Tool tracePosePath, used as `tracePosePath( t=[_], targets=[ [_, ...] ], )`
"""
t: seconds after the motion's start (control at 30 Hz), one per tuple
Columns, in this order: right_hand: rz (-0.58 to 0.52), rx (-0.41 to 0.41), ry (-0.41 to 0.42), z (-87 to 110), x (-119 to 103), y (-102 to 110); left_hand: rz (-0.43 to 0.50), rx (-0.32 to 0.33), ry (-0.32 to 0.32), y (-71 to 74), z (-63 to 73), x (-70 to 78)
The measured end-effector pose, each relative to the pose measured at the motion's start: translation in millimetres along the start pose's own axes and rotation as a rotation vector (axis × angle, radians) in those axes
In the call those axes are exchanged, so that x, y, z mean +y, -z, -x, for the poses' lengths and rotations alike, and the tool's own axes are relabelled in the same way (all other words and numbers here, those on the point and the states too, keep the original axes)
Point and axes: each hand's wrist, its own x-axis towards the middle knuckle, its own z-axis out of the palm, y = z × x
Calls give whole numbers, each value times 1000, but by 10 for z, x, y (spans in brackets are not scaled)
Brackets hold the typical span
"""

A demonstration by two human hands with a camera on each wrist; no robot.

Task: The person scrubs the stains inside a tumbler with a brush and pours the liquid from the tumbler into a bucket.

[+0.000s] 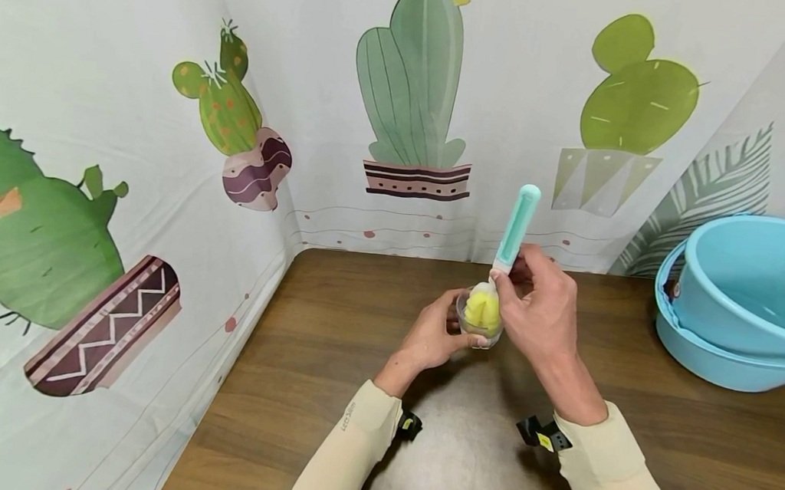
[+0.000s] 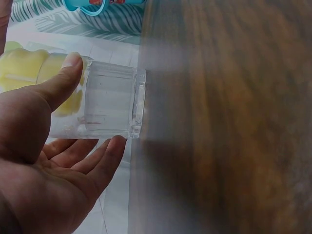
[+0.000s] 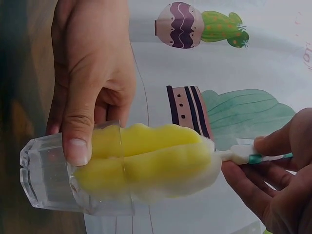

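Observation:
A clear faceted glass (image 2: pixel 109 100) is gripped by my left hand (image 1: pixel 436 331), thumb on one side and fingers on the other. In the left wrist view its base is close to the table surface; whether it touches cannot be told. My right hand (image 1: pixel 545 307) pinches the neck of a sponge bottle brush (image 1: pixel 519 220) with a mint-green and white handle. The brush's yellow and white sponge head (image 3: pixel 161 158) sits partly inside the glass, with its upper part sticking out above the rim. The handle points up and away.
Two light-blue buckets (image 1: pixel 708 370), one nested in the other, stand at the right on the brown wooden table (image 1: pixel 298 391). A white cloth backdrop (image 1: pixel 310 62) printed with cacti rises behind the table and along its left side.

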Motion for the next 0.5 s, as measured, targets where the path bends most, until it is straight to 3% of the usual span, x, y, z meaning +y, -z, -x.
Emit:
tracePosePath(
  t=[0.5],
  targets=[
    [-56, 25, -50, 5, 22, -29, 3, 7, 8, -6, -8, -10]
  ],
)
